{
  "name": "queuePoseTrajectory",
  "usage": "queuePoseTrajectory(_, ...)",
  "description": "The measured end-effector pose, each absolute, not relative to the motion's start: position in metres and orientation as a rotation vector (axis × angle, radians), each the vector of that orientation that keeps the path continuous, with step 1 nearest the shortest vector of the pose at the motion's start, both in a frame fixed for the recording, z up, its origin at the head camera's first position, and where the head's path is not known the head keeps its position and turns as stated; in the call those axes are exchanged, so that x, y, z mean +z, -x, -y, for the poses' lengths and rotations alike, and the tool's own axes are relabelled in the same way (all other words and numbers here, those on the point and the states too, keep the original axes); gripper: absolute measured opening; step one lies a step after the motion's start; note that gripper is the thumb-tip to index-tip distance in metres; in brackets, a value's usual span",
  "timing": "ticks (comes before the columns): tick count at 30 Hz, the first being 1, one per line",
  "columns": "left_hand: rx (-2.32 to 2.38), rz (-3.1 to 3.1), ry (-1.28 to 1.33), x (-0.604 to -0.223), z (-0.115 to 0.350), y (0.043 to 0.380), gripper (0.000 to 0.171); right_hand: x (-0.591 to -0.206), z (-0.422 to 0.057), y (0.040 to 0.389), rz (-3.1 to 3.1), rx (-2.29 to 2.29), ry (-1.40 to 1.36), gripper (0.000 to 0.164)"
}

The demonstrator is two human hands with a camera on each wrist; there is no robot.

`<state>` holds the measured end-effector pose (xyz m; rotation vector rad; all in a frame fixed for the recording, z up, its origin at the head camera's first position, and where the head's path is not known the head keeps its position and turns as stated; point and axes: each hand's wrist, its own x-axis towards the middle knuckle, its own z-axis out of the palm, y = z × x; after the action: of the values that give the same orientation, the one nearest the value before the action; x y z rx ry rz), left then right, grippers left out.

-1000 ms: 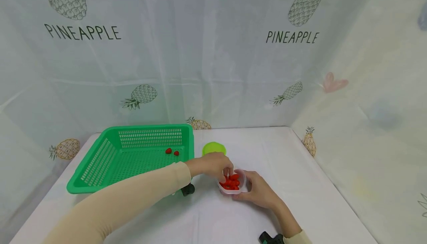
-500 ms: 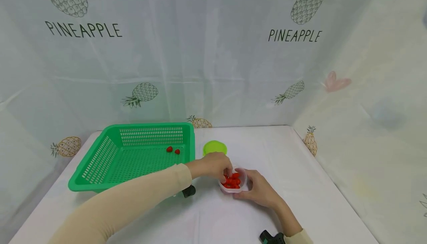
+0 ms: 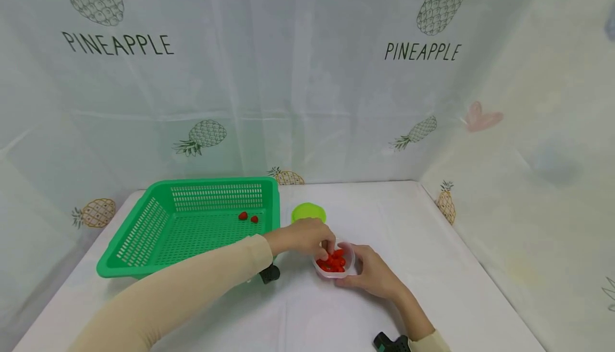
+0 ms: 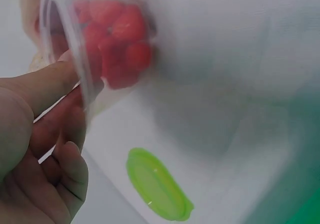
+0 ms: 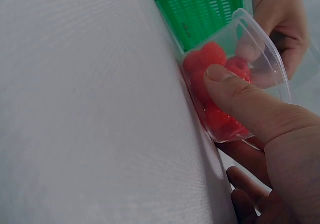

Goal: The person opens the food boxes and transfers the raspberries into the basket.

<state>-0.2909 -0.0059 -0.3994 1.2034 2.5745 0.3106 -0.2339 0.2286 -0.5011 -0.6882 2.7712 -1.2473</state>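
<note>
A small clear plastic container (image 3: 349,262) holds several red raspberries (image 5: 212,53) and stands tilted in the right wrist view. My right hand (image 3: 375,274) grips it from the right, thumb along one wall and fingers round the other side. From the left my left hand (image 3: 309,237) reaches in over the rim, its thumb and fingertips pinching a raspberry (image 5: 238,66) among the others. Through the container wall in the left wrist view, the berries (image 4: 117,38) look blurred.
A green slotted basket (image 3: 192,229) stands on the left with two red berries (image 3: 243,216) in it. Behind my left hand lies a lime-green lid (image 3: 308,211) on the white-covered table (image 3: 432,245). A pineapple-print curtain (image 3: 307,74) hangs at the back.
My left fingertips have shifted slightly within the container among the raspberries. My right hand and the container have stayed in place.
</note>
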Motion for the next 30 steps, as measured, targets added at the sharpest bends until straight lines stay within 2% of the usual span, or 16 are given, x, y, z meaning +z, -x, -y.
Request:
queuePoseTrajectory(7,0.379,-2.584,-1.272,-0.390,0.016,0.299,0.012,-0.501,-0.228,0.233,-2.786,-1.233,0.661,0.081)
queuePoseTrajectory(16,0.586,-2.565,-1.287,-0.348,0.045,0.301,0.012,-0.501,-0.226,0.234,-2.785,-1.228,0.668,0.079)
queuePoseTrajectory(23,0.636,-2.638,-1.227,-0.315,0.071,0.305,0.016,-0.501,-0.226,0.234,-2.793,-1.231,0.661,0.080)
queuePoseTrajectory(30,0.702,-2.688,-1.134,-0.298,0.110,0.316,0.018,-0.502,-0.227,0.231,-2.813,-1.212,0.629,0.082)
